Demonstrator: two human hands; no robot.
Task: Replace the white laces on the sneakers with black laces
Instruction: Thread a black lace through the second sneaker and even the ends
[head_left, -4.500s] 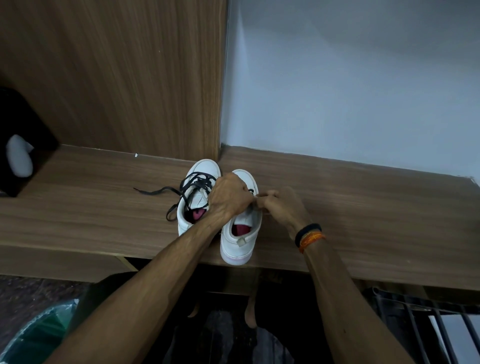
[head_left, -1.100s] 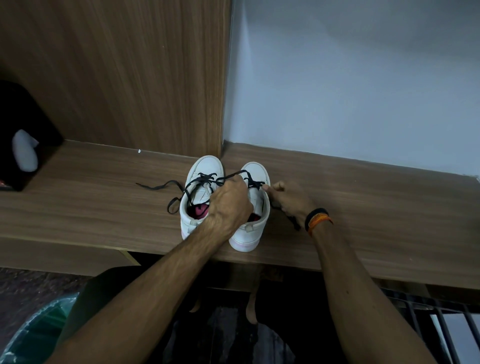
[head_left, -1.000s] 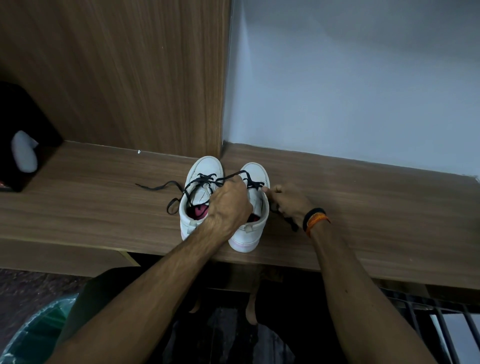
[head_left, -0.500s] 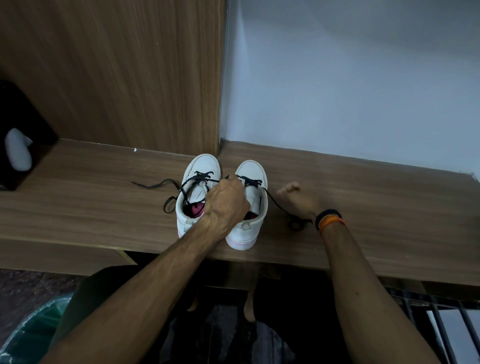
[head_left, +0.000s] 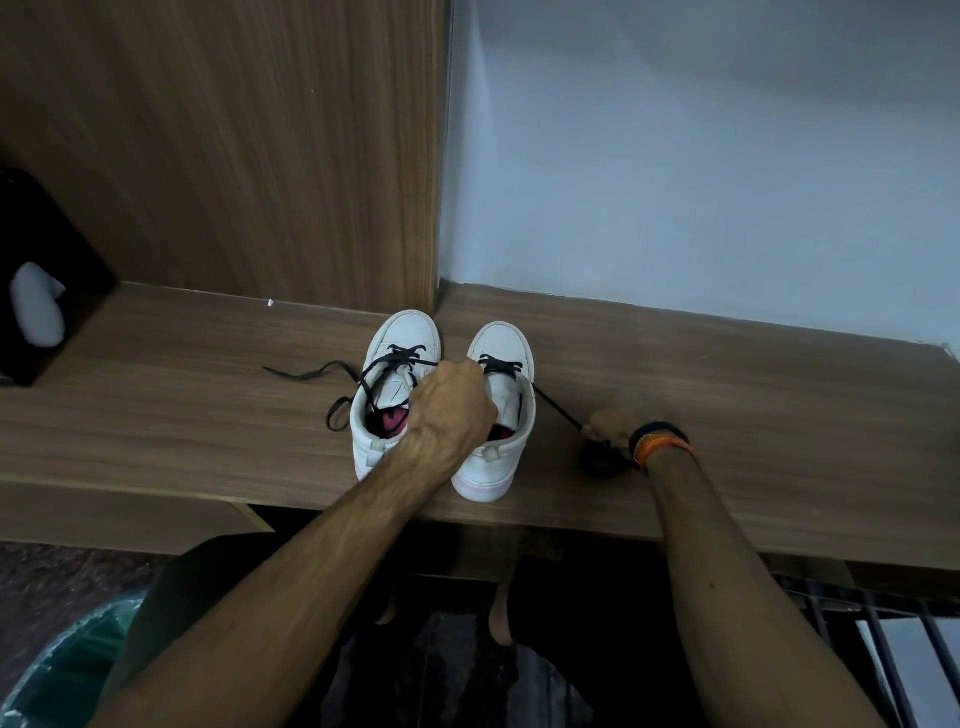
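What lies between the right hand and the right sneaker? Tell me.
In the head view, a taut stretch of black lace runs from the right sneaker to the right hand; beneath it is bare wooden shelf.

the left hand (head_left: 451, 405) covers the tongues of both sneakers (head_left: 447, 400), hiding its own fingers. the right hand (head_left: 615, 423) is foreshortened, its fingers blurred. the black box (head_left: 31, 291) runs off the left edge.

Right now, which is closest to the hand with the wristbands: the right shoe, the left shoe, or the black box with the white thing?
From the right hand:
1. Right shoe, just to its left.
2. Left shoe, beyond that one.
3. Black box, at the bench's far left end.
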